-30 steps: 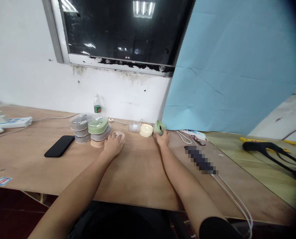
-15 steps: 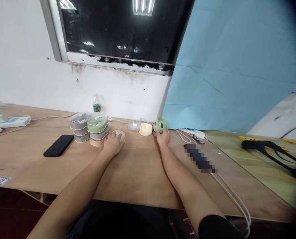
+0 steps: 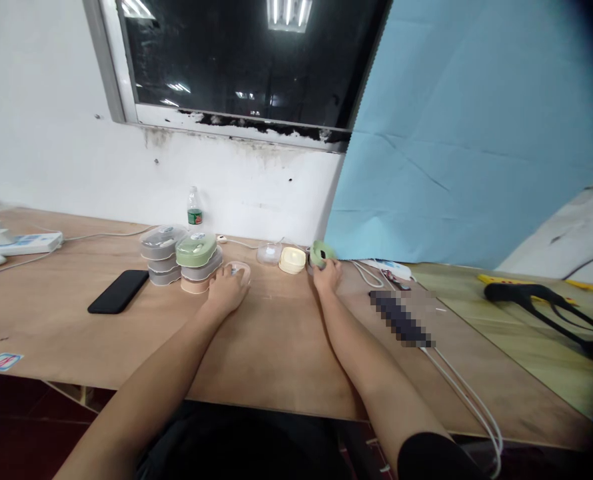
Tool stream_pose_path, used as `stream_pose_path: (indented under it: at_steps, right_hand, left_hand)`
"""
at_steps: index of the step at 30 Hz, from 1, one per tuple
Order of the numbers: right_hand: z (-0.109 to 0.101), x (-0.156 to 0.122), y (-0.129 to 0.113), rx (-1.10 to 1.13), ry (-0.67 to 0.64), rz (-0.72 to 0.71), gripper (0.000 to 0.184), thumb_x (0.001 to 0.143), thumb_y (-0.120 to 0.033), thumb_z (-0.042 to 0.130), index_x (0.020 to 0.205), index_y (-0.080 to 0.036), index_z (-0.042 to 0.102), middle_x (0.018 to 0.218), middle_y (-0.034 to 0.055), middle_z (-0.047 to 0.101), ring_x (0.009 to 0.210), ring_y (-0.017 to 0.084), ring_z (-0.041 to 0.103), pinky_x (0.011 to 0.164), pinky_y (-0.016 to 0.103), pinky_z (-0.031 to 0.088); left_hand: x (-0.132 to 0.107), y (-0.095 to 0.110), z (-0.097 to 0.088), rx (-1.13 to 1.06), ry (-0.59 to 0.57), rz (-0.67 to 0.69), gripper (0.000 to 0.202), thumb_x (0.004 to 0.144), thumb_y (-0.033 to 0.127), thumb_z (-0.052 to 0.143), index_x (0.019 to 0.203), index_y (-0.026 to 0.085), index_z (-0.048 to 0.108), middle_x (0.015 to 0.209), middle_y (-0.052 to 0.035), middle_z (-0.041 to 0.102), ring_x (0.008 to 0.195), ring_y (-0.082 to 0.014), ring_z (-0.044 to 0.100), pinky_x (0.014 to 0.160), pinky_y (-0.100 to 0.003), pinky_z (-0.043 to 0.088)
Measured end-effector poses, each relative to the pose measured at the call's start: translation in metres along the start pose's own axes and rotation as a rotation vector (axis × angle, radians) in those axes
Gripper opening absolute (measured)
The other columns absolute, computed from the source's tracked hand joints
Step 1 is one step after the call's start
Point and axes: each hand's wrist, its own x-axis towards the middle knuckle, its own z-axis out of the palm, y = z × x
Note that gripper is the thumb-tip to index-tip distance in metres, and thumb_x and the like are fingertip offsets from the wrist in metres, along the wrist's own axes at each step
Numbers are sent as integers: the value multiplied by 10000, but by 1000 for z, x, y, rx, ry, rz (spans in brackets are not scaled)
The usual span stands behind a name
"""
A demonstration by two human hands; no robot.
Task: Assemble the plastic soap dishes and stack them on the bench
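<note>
Peach oval case (image 3: 238,270) sits under my left hand (image 3: 228,291), palm down with the fingers spread over its top; I can't tell whether I'm gripping it or only resting on it. My right hand (image 3: 327,277) is closed around the near side of a green round case (image 3: 319,254), which tilts at the back of the tabletop (image 3: 276,340). Just left of my right hand stand a cream case (image 3: 292,261) and a clear case (image 3: 269,253). Left of the peach case are a stack with a green lid (image 3: 195,250) and a stack with a clear lid (image 3: 160,241). Further left lies a black phone (image 3: 118,291). A water bottle (image 3: 194,208) stands against the wall behind the stacks, and a blurred object (image 3: 400,319) lies to my right.
</note>
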Motion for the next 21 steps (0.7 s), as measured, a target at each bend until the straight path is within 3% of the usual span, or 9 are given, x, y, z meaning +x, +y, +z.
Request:
stream_pose_path:
  at_steps: [7, 14, 21]
  right_hand:
    - [-3, -6, -10, -16, -18, 35, 389, 701, -336, 627, 1075, -230, 609, 1288, 97, 432, 1121, 283, 459, 1001, 481, 291]
    - [-3, -8, -11, 10, 9, 45, 493, 705, -388, 607, 1175, -244, 569, 1363, 112, 375, 1171, 302, 419, 1003, 499, 279]
    - [-2, -4, -8, 8, 12, 15, 293, 815, -353, 481, 1015, -219, 648, 1314, 101, 451, 1165, 280, 436, 1025, 508, 252]
  left_hand:
    - [0, -1, 1, 6, 6, 4, 499, 873, 526, 445, 1304, 276, 474, 1402, -134, 388, 1274, -346, 337, 979, -523, 360]
    - [0, 1, 3, 12, 28, -7, 485, 899, 528, 385, 1299, 269, 473, 1399, -140, 389, 1271, -345, 337, 967, -526, 365]
    - [-2, 3, 1, 25, 71, 8, 457, 932, 510, 304, 1272, 268, 491, 1374, -127, 417, 1245, -323, 360, 957, -502, 371]
